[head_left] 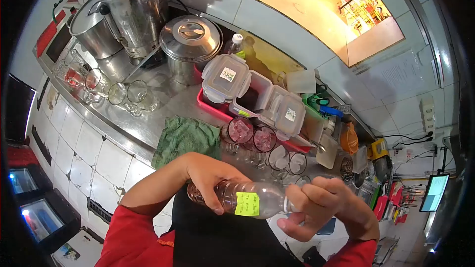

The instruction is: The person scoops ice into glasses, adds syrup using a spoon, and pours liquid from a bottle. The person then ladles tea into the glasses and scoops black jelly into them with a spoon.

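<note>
My left hand (210,183) is wrapped round the body of a clear plastic bottle (269,202), held nearly sideways in front of my apron. A yellow handwritten label (247,203) is stuck on its side, and reddish-brown contents show toward its base. The fingers of my right hand (319,205) are closed at the bottle's white cap (288,204), which they partly hide. Just beyond, on the steel counter, stand two glasses of pink-tinted ice (240,130) (264,139) and two glasses of clear ice (279,158) (298,163).
A green cloth (185,140) lies at the counter's front edge. Several empty glass mugs (142,95) stand left. Behind are a lidded steel pot (191,39), a steel urn (132,20) and plastic containers (225,76) in a red tray (213,105). A serving window (316,10) opens above.
</note>
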Tool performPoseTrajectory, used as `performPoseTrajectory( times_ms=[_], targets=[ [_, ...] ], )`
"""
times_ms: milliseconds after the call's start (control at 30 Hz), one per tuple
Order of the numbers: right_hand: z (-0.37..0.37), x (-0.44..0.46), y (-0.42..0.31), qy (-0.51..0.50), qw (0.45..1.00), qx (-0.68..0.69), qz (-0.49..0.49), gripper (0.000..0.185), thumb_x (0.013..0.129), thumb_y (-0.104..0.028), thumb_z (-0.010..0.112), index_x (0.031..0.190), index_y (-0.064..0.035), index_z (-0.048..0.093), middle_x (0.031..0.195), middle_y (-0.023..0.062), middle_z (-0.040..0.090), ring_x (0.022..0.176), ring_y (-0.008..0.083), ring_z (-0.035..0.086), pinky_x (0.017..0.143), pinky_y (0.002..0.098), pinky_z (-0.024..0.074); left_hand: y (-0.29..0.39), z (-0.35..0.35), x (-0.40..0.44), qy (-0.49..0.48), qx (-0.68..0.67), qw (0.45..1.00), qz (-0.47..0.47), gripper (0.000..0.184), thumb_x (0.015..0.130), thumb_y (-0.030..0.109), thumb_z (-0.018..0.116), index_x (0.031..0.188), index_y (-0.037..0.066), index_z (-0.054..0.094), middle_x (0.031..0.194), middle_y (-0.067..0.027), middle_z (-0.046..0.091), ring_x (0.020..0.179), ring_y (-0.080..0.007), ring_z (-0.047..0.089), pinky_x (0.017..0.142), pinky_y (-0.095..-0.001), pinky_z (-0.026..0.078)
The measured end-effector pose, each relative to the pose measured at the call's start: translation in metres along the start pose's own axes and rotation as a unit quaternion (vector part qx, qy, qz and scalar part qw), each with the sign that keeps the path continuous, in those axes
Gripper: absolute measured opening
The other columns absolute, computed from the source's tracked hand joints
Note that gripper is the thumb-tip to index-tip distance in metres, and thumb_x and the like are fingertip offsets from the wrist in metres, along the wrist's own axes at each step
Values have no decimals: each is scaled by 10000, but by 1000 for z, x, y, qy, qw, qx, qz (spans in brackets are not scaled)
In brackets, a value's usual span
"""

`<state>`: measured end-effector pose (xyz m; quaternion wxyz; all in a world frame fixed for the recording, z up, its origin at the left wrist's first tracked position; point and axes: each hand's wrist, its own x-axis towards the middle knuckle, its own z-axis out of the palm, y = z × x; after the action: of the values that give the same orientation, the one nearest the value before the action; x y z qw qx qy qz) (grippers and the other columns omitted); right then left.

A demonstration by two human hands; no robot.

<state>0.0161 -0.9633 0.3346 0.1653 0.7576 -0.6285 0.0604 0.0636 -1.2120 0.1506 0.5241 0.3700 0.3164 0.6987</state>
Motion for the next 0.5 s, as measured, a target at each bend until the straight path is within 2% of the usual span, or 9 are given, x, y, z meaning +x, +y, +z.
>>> performPoseTrajectory(
  times_ms=[67,133,200,267,333,400,433,467,500],
  targets=[
    [8,-6,-6,-11,999,33,23,306,891,-206,694,1182,-214,600,1000,42,636,846,159,550,684,245,490,-10,-2,-1,-10,-5,1000,-28,753,786,116,833,1440,-6,481,1169,-37,655,985,-74,602,831,-253,513],
    [22,-13,-11,-20,997,64,48,295,906,-192,691,1188,-187,606,1049,57,657,882,165,577,735,249,538,-24,-4,-4,12,9,1000,-6,747,787,113,832,1437,-6,483,1143,-38,659,975,-71,604,823,-247,511],
    [38,-21,-14,-1,991,114,67,238,932,-149,656,1166,-141,615,1161,91,681,1006,204,633,847,284,591,-33,-6,-10,32,22,999,16,741,789,110,830,1434,-7,484,1117,-39,664,965,-67,607,815,-241,509],
    [44,-27,-23,-4,987,138,77,243,929,-119,651,1169,-134,616,1185,107,687,1046,224,646,867,297,599,-33,-2,-19,49,13,998,-48,726,793,115,836,1424,3,495,1067,-52,673,939,-80,617,813,-260,515],
    [50,-33,-29,-5,983,159,91,251,926,-89,646,1173,-127,617,1208,122,693,1086,243,660,887,309,608,-36,0,-23,55,12,996,-63,734,784,133,855,1418,10,507,1078,-76,699,948,-119,645,826,-309,529],
    [56,-39,-34,48,973,179,136,262,917,-103,677,1172,-113,621,1177,129,711,1063,260,689,879,320,613,-43,0,-28,111,185,974,-60,761,763,151,878,1418,19,513,1127,-84,712,1006,-150,662,880,-340,534],
    [59,-43,-37,76,965,177,180,336,871,-92,765,1172,-98,618,1141,130,723,995,269,715,862,321,611,-48,1,-32,141,161,977,-24,773,738,144,889,1407,17,525,1221,-93,699,1098,-170,654,952,-343,521],
    [66,-46,-43,74,965,175,180,336,871,-92,765,1172,-98,618,1141,130,723,995,269,715,862,321,611,-50,1,-36,139,162,977,-21,773,738,144,889,1407,17,525,1221,-93,699,1098,-170,654,952,-343,521],
    [77,-50,-52,159,924,210,277,378,845,-91,804,1175,-87,619,1138,136,724,991,273,721,857,327,608,-52,1,-40,178,152,972,-3,778,729,137,891,1406,18,527,1256,-95,683,1131,-175,641,984,-343,507]
  ],
)
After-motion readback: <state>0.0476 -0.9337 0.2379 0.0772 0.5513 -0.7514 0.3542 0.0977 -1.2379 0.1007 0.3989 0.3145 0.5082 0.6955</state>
